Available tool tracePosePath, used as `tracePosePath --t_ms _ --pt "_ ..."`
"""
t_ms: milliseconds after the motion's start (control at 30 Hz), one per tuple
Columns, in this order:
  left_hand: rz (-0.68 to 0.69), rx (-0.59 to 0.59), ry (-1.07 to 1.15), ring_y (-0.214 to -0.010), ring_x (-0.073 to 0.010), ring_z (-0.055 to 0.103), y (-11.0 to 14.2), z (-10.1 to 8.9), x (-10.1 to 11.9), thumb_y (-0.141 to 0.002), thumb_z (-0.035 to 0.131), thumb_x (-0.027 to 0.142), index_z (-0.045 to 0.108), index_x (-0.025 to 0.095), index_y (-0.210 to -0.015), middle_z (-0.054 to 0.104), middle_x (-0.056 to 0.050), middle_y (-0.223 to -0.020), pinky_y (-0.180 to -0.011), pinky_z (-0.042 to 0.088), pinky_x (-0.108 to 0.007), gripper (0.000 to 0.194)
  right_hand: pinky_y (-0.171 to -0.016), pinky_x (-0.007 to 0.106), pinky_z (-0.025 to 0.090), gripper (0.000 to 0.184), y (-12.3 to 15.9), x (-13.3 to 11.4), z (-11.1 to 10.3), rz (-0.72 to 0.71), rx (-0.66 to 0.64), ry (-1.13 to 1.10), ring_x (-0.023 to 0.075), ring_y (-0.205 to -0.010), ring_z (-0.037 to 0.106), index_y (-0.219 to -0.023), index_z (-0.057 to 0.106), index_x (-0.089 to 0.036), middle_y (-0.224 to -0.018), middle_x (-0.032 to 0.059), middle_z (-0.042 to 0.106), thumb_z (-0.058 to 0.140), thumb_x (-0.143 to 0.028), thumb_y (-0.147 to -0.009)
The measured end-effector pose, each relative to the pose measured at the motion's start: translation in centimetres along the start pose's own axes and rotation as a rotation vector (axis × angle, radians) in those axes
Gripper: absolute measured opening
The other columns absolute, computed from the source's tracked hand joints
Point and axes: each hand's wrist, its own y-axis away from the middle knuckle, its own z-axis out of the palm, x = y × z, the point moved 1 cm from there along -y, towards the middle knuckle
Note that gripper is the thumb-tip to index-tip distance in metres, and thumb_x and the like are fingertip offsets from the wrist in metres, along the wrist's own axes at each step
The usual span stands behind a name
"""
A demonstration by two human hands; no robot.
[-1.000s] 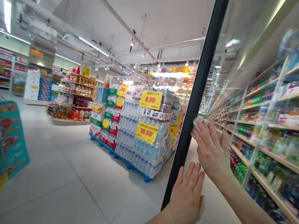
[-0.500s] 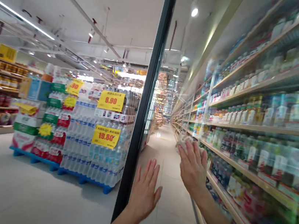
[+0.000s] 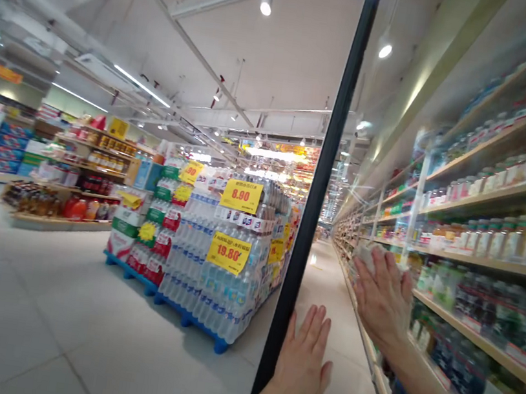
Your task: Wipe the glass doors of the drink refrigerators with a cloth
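Observation:
A glass door with a dark frame edge (image 3: 326,167) stands upright in front of me. My left hand (image 3: 302,365) lies flat against the glass just right of that edge, fingers stretched and nothing in it. My right hand (image 3: 385,305) is higher and further right, pressing a pale crumpled cloth (image 3: 367,252) to the pane. Part of the cloth is covered by the fingers and palm. Rows of bottles on shelves (image 3: 483,262) show at the right, in or through the glass; which of the two I cannot tell.
Left of the door edge, packs of bottled water (image 3: 190,258) are stacked on a blue pallet (image 3: 187,318), with yellow price signs (image 3: 241,195). Further left stands a shelf unit with jars (image 3: 101,161). Pale floor tiles (image 3: 43,296) run between them and me.
My view has swung left, so the door edge, water stack and both hands appear further right. The left hand stays flat near the edge; the right hand still presses the cloth.

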Motion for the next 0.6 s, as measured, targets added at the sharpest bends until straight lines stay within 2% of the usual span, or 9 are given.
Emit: tracePosePath --t_ms 167,233,267,333,433,467,533,567,600 --pt "-0.004 -0.045 0.050 -0.137 -0.0251 0.012 0.2 -0.4 -0.3 -0.083 0.043 0.040 0.012 0.014 -0.141 0.009 -0.008 -0.149 -0.105 0.032 -0.048 0.071 -0.108 0.049 0.016 0.040 -2.4 -2.7 1.1 -0.079 -0.048 -0.037 0.0262 -0.132 0.029 -0.123 0.052 -0.023 -0.141 0.0085 0.038 0.050 -0.020 -0.083" --pt "-0.011 -0.037 0.055 -0.137 -0.0259 0.013 0.3 -0.3 -0.3 -0.082 0.044 0.037 0.014 0.014 -0.141 0.011 -0.008 -0.149 -0.105 0.032 -0.049 0.070 -0.108 0.048 0.016 0.039 -2.9 -2.4 1.1 -0.102 -0.061 -0.017 0.0250 -0.131 0.031 -0.121 0.053 -0.024 -0.140 0.0070 0.040 0.048 -0.020 -0.083" --pt "-0.019 -0.029 0.057 -0.137 -0.0262 0.014 0.3 -0.2 -0.2 -0.082 0.045 0.034 0.015 0.014 -0.141 0.013 -0.009 -0.149 -0.104 0.032 -0.050 0.070 -0.108 0.048 0.016 0.039 -2.9 -1.3 1.0 -0.088 -0.061 0.003 0.0249 -0.131 0.032 -0.122 0.053 -0.024 -0.140 0.0066 0.040 0.047 -0.020 -0.084" --pt "-0.035 -0.001 0.060 -0.136 -0.0264 0.016 0.1 -0.2 -0.2 -0.080 0.046 0.029 0.019 0.012 -0.140 0.019 -0.011 -0.147 -0.103 0.034 -0.049 0.068 -0.106 0.050 0.018 0.039 -2.3 3.0 0.1 0.014 -0.020 0.063 0.0271 -0.131 0.032 -0.123 0.052 -0.024 -0.141 0.0083 0.039 0.045 -0.022 -0.084" --pt "-0.043 0.070 0.055 -0.136 -0.0258 0.019 -0.8 -0.7 0.0 -0.079 0.046 0.022 0.025 0.010 -0.137 0.026 -0.013 -0.145 -0.102 0.035 -0.048 0.064 -0.103 0.053 0.021 0.044 -0.2 12.0 -2.8 0.355 0.151 0.156 0.0339 -0.131 0.029 -0.128 0.049 -0.021 -0.144 0.0143 0.032 0.044 -0.025 -0.085" --pt "-0.037 0.098 0.050 -0.136 -0.0254 0.019 -1.4 -1.0 0.1 -0.078 0.046 0.021 0.026 0.010 -0.137 0.028 -0.013 -0.144 -0.102 0.035 -0.049 0.063 -0.101 0.054 0.022 0.045 0.4 14.2 -3.9 0.475 0.220 0.173 0.0362 -0.131 0.028 -0.128 0.048 -0.020 -0.144 0.0162 0.029 0.044 -0.026 -0.084" --pt "-0.022 0.140 0.035 -0.136 -0.0248 0.019 -2.7 -1.4 0.2 -0.079 0.045 0.019 0.027 0.010 -0.136 0.030 -0.013 -0.143 -0.103 0.034 -0.049 0.061 -0.099 0.058 0.024 0.047 1.3 16.0 -5.2 0.626 0.311 0.188 0.0393 -0.130 0.027 -0.130 0.047 -0.020 -0.145 0.0181 0.027 0.044 -0.025 -0.084" --pt "-0.014 0.154 0.024 -0.136 -0.0246 0.019 -3.4 -1.5 0.3 -0.079 0.045 0.019 0.027 0.010 -0.136 0.030 -0.013 -0.143 -0.103 0.033 -0.049 0.060 -0.098 0.060 0.025 0.047 1.5 15.5 -5.2 0.622 0.315 0.189 0.0392 -0.130 0.027 -0.130 0.046 -0.020 -0.145 0.0180 0.027 0.043 -0.025 -0.084" --pt "-0.007 0.164 0.011 -0.136 -0.0248 0.019 -4.1 -1.5 0.4 -0.079 0.045 0.019 0.027 0.010 -0.136 0.030 -0.014 -0.143 -0.103 0.033 -0.049 0.060 -0.098 0.060 0.026 0.047 1.5 14.2 -4.9 0.554 0.285 0.186 0.0380 -0.131 0.026 -0.131 0.045 -0.020 -0.145 0.0171 0.028 0.043 -0.025 -0.084"
